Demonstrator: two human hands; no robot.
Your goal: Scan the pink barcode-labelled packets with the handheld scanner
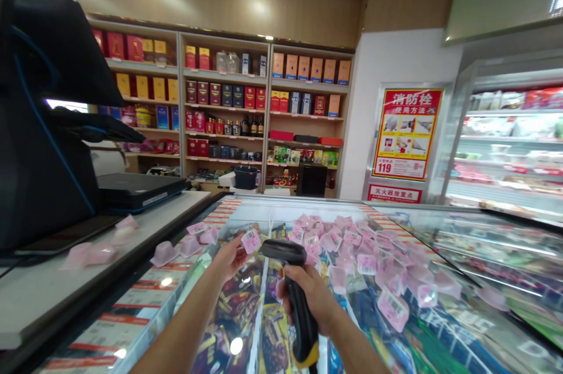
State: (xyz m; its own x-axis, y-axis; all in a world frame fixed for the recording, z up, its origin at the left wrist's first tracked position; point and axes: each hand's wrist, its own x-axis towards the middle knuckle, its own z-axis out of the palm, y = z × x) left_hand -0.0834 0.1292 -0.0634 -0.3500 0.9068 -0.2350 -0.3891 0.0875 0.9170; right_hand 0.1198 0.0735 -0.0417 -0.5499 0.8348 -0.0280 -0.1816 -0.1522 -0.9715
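A red wall poster reads "消防栓", "使用方法" and "119". The left hand, half curled, pinches a barcoded pink cup; the right hand wraps a black scanner.

Shop; shelves w/ pkgd goods; POS terminal; glass-top display case

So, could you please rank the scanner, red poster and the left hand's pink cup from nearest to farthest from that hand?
1. Pink cup: in the left hand.
2. Scanner: in the right hand.
3. Red poster: right, on the wall.
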